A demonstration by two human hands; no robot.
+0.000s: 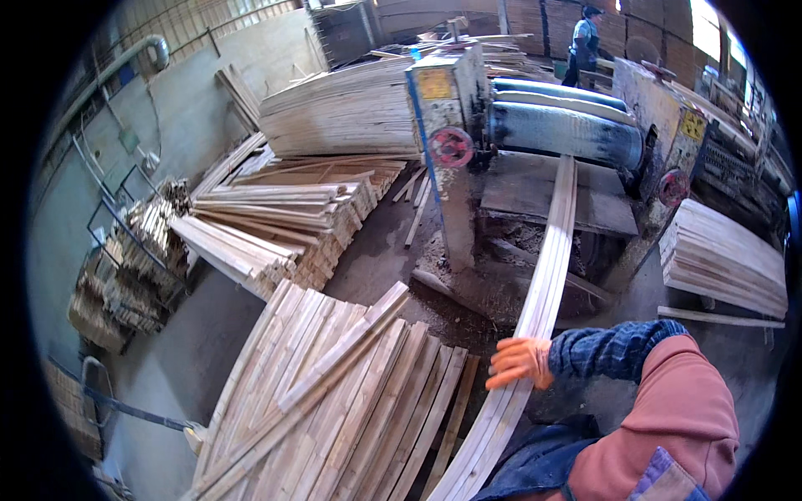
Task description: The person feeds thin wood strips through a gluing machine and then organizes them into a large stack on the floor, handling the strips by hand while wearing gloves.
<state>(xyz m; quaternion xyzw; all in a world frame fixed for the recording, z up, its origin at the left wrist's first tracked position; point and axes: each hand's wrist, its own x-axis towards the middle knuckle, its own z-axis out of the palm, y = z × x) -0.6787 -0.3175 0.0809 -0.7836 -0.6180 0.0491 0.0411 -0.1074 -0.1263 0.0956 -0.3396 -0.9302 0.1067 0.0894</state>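
Right hand: orange-gloved, lower centre, fingers spread flat on the long pale wooden strips, not clenched.
Strips: run up to the grey roller machine.
Left hand: out of view.

— Which hand are you showing right now?

— You are reaching your right hand in from the lower right, arm bending at the elbow and crossing toward the left.

— How are the fingers lying?

— You are wearing an orange glove, fingers stretching out flat and slightly spread, pointing left, palm facing down. Your left hand is not showing.
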